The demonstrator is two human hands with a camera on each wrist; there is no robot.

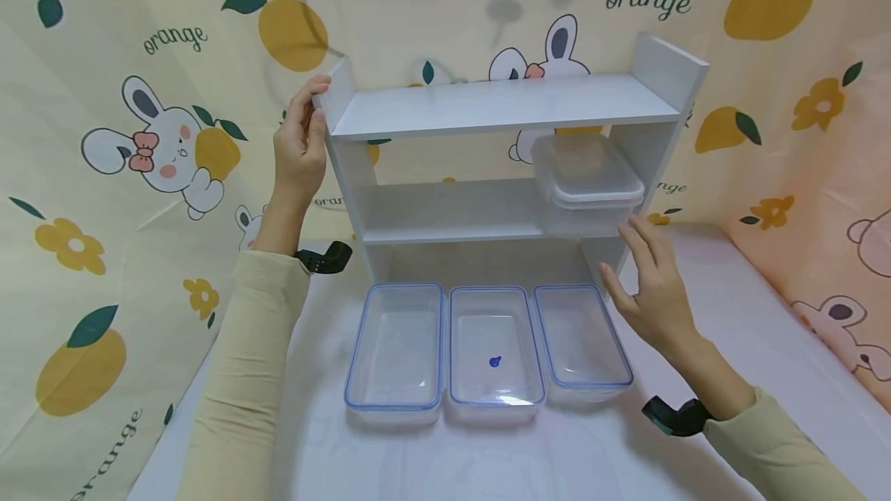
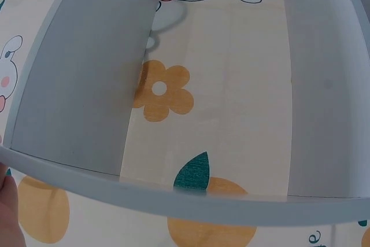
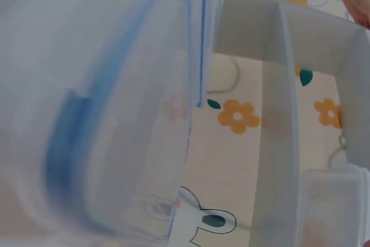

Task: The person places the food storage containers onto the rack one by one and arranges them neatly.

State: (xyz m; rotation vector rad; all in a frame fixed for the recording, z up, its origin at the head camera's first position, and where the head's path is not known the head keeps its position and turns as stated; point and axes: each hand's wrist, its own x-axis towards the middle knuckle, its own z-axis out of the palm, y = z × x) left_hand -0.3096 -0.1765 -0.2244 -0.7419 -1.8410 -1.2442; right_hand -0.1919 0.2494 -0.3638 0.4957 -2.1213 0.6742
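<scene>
A white two-tier shelf [image 1: 445,211] stands at the back of the table. My left hand [image 1: 299,141] touches the outside of its upper left side panel; a bit of that hand [image 2: 8,212] shows at the left wrist view's edge. A clear lidded container [image 1: 588,172] sits at the right end of the middle board. Just below it, my right hand [image 1: 650,284] is beside the shelf's right side with its fingers extended; whether the fingertips touch the panel is unclear. Neither hand holds a container.
Three clear blue-rimmed containers stand in a row before the shelf: left [image 1: 394,346], middle [image 1: 496,342] and right [image 1: 583,335]. A small blue piece [image 1: 495,362] shows in the middle one. White cloth [image 1: 431,462] covers the table; a patterned curtain [image 1: 418,6] hangs behind.
</scene>
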